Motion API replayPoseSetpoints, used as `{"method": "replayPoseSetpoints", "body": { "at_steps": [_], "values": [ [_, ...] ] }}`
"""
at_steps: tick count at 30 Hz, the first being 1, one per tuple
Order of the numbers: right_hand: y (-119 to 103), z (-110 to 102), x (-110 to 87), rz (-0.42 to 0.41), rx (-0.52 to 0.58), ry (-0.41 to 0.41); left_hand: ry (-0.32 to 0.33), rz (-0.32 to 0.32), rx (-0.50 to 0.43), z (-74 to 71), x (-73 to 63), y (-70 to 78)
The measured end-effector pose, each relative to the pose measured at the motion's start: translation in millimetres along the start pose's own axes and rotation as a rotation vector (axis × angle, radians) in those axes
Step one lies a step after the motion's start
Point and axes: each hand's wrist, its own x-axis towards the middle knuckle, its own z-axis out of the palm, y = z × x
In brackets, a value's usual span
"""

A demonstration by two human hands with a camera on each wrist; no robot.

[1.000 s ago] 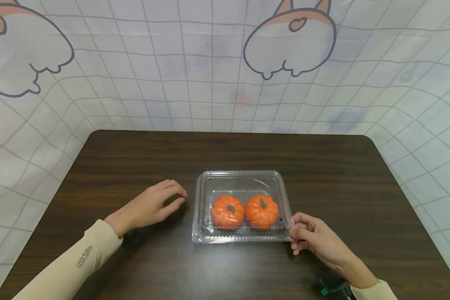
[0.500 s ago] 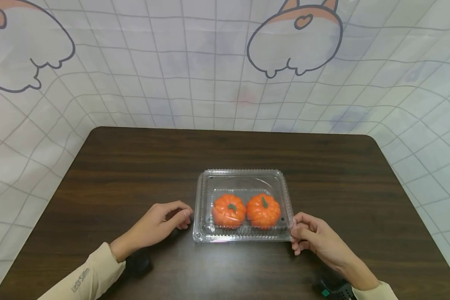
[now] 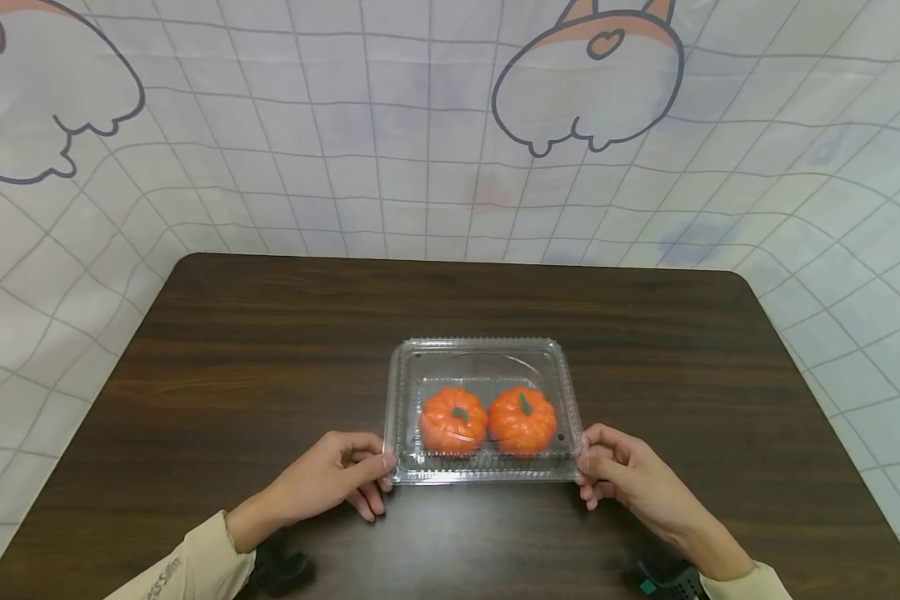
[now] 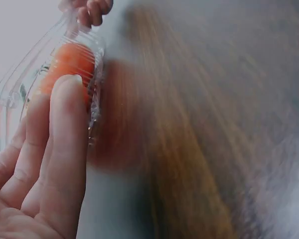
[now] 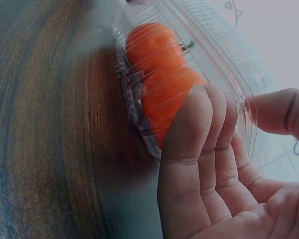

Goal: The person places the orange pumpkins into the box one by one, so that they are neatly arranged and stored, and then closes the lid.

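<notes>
A clear plastic clamshell container [image 3: 487, 477] is closed over two orange toy-like pumpkins, the left pumpkin [image 3: 450, 427] and the right pumpkin [image 3: 523, 427], both with green stems. At its near left corner my left hand [image 3: 326, 479] pinches the rim, thumb on top and fingers curled below. My right hand [image 3: 637, 483] grips the near right corner between thumb and fingers. From the right wrist, the thumb [image 5: 281, 112] lies on the lid's outer edge and the other fingers come under the base. The left wrist view shows the left fingers [image 4: 70, 134] across the container's underside.
The dark wood table [image 3: 345, 317] has rounded far corners. White cloth [image 3: 420, 167] with a grid and cartoon animals hangs behind and at both sides. Black devices [image 3: 281, 567] sit at both wrists, close to the tabletop.
My left hand has come from the container's left side toward me and taken hold of its near left corner. The right hand keeps its grip on the other corner.
</notes>
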Motion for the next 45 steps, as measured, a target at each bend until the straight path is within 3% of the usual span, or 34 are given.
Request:
{"method": "replayPoseSetpoints", "body": {
  "at_steps": [6,10,18,28,38,45],
  "values": [
    [0.1,2.9,2.3,0.012,0.002,0.007,-0.058,-0.034,-0.172,4.3,-0.4,-6.1],
    [0.0,5.6,4.0,0.022,-0.004,0.009,-0.084,-0.031,-0.232,6.9,-0.6,-10.1],
    [0.9,8.6,5.8,0.036,-0.009,0.020,-0.026,-0.024,-0.226,10.5,0.0,-12.2],
    [0.7,12.9,10.0,0.087,-0.049,-0.030,0.026,-0.041,-0.249,12.1,1.6,-11.7],
    [0.3,23.0,13.5,0.078,-0.052,0.049,0.129,-0.070,-0.243,20.3,0.5,-9.3],
    [1.0,26.2,15.7,0.038,-0.010,0.070,0.175,-0.028,-0.276,24.4,0.0,-9.4]
  ]
}}
